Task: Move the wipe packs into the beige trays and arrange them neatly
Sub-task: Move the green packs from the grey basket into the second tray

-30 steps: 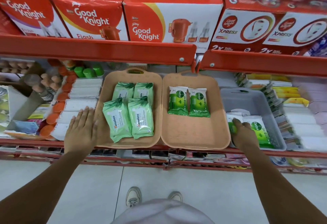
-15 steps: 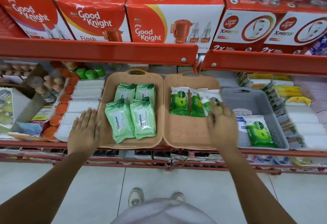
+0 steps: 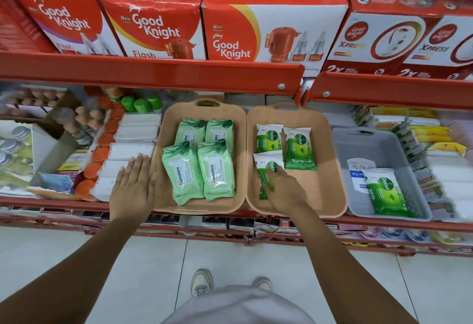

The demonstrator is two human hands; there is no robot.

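right hand: the right hand [image 3: 282,190] is pressing down on a dettol pack [image 3: 266,170], fingers curled over its lower half, grasping it as it lies in the right beige tray [image 3: 330,182]
pack in hand: it is sitting at the near-left of that tray, directly in front of one earlier dettol pack [image 3: 269,138], with another [image 3: 299,148] just beyond and to the right of the hand
step in hand: this looks like the placing step, the pack being set down to start a second row
next move: judging by the layout, the hand needs to let go, square the pack with the row behind, then reach right for the remaining dettol pack [image 3: 387,191]
left hand: the left hand [image 3: 133,182] is lying flat and released, palm down, against the outer left wall of the left beige tray [image 3: 163,195], seemingly steadying it
left tray: to the left of the right hand, four himalaya packs [image 3: 199,167] are lying two by two, overlapping slightly
grey bin: well to the right of the right hand, a grey bin [image 3: 368,141] is holding the last green pack and a white label or card i cannot read fully
shelf: everything is resting on an orange shelf [image 3: 51,202], its front edge running just under both hands
room: good knight boxes [image 3: 256,29] are standing on the shelf above; white tiled floor [image 3: 256,254] and two shoes are showing below
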